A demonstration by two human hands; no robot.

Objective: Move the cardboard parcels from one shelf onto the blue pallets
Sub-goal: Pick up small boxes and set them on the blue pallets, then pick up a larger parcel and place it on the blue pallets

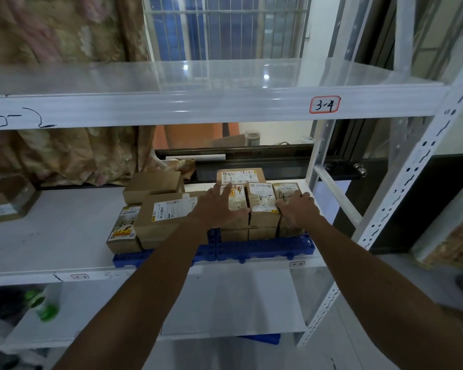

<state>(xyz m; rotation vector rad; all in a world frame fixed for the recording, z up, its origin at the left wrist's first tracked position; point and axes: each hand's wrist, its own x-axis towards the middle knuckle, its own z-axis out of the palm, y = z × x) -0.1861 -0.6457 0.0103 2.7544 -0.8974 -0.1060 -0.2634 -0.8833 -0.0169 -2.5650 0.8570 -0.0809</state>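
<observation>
Left hand (219, 206) grip spread flat on a taped parcel (238, 200). Right hand (297, 209) lies over the end parcel (288, 188); pinching or only resting, cannot tell. Middle parcel (262, 206) sits between them. All are brown cardboard with white labels, on a blue pallet (262, 248) at the shelf (64, 231) front edge. Post (318, 166) just right of the grip.

On the shelf (64, 236), parcels (262, 206) stand in a row on blue pallets (265, 248); the left hand (219, 209) rests spread-fingered on one; the right hand (298, 210) covers the rightmost parcel (285, 191); its grip is unclear.
</observation>
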